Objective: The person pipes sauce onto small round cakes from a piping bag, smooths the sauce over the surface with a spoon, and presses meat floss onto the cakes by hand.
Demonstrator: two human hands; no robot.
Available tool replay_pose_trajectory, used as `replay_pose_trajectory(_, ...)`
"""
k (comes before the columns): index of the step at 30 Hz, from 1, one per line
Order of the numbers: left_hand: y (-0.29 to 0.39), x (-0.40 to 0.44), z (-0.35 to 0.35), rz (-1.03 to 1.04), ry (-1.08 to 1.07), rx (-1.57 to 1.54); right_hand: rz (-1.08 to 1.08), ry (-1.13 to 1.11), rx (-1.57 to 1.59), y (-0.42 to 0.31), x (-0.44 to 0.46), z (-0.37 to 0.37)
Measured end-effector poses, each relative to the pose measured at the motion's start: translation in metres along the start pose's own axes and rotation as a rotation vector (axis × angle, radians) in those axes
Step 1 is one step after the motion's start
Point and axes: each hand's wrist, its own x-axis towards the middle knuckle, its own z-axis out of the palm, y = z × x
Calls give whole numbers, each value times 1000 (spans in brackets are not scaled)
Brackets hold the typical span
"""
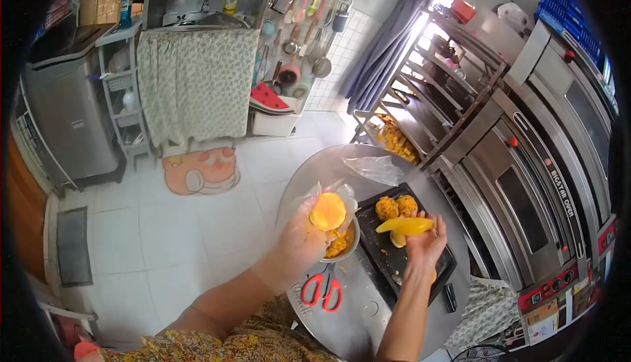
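Note:
My left hand (292,234) is closed around a round, flat-faced orange-yellow piece (327,211), with crinkled clear plastic around the fingers. Directly below it, a metal bowl (355,243) of orange shredded filling (338,243) is partly covered by the hand. My right hand (427,243) grips a flat yellow scraper-like piece (401,226) with a pointed end, held over a black baking tray (378,257). Two orange shredded balls (397,207) lie at the tray's far end. A paler yellow lump (397,238) shows beneath the yellow piece.
Red-handled scissors (322,293) lie on the round metal table (299,178) in front of the bowl. A clear plastic sheet (374,170) rests near its far edge. To the right stand a metal rack (427,122) and a steel oven (519,184). A small black object (449,298) sits beside the tray.

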Motion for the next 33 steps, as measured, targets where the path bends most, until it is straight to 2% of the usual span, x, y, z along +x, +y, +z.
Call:
replay_pose_trajectory(1, -1, 0, -3, -47, -72, -203, 24, -45, 38, 2, 0, 1)
replay_pose_trajectory(4, -6, -1, 31, -37, 400, -118, -1, -90, -1, 12, 6, 18)
replay_pose_trajectory(7, -14, -1, -3, -15, 201, 40, 15, -96, 178, 20, 5, 59)
replay_pose_trajectory(9, -13, -4, 0, -1, 182, -7, 45, -51, 169, 33, -8, 91)
replay_pose_trajectory(15, -13, -5, 11, -7, 252, -182, 54, -152, -119, 65, -22, 119)
replay_pose_trajectory(19, -18, -10, 0, -65, 164, -281, -90, -162, -314, 72, -27, 136)
replay_pose_trajectory(21, -23, -14, -2, -24, 220, -106, -153, -169, -401, 74, -33, 144)
replay_pose_trajectory(23, -22, -17, 0, -10, 211, -59, -207, -173, -472, 76, -34, 148)
replay_pose_trajectory(25, -15, -20, 13, -22, 135, -140, -270, -181, -550, 76, -38, 155)
replay_pose_trajectory(27, -15, -21, 12, 7, 159, -17, -344, -190, -635, 74, -42, 161)
replay_pose_trajectory(30, -20, -19, -3, 1, 113, 5, -286, -228, -554, 68, -36, 154)
replay_pose_trajectory(31, -21, -18, -6, -8, 82, -15, -215, -179, -530, 63, -28, 150)
replay_pose_trajectory(33, -20, -18, 1, -27, 172, -132, -74, -83, -480, 53, -12, 144)
